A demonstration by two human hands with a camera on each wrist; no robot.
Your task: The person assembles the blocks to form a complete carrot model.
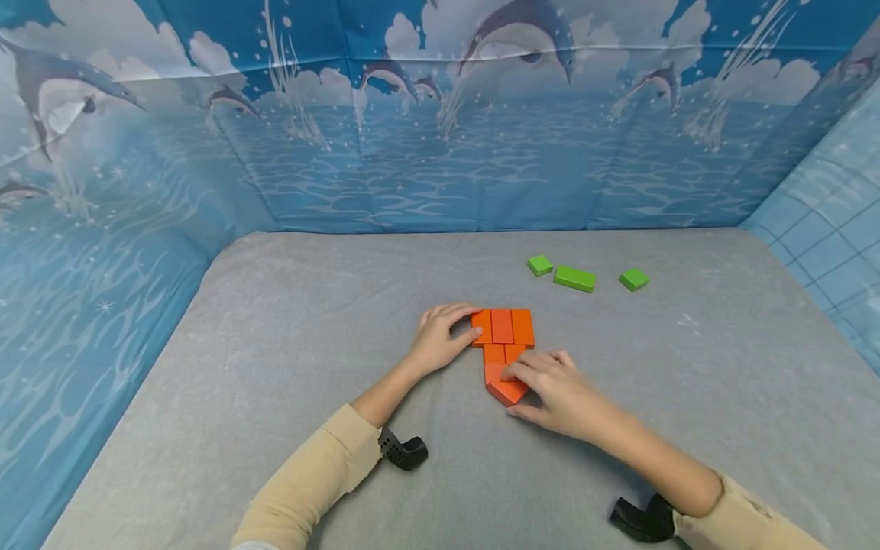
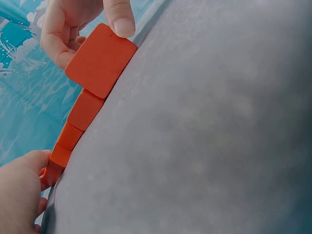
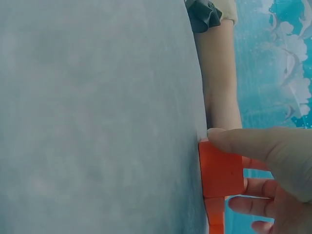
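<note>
Several orange blocks (image 1: 502, 326) lie together on the grey cloth, a wider row of three at the far end and a narrower column running toward me. My left hand (image 1: 445, 336) holds the left block of the wide row, thumb and forefinger at its left side. At the near end, my right hand (image 1: 560, 393) pinches an orange block (image 1: 505, 391), thumb by its near edge and fingers over its top. The right wrist view shows that thumb along the edge of the orange block (image 3: 222, 168). Both hands appear around the blocks (image 2: 101, 61) in the left wrist view.
Three green blocks, a small one (image 1: 539, 265), a longer one (image 1: 574, 279) and another small one (image 1: 634, 279), lie farther back to the right. A blue dolphin-print curtain (image 1: 426, 168) stands behind the grey surface (image 1: 309, 305). Black wrist mounts (image 1: 406, 451) sit at both forearms.
</note>
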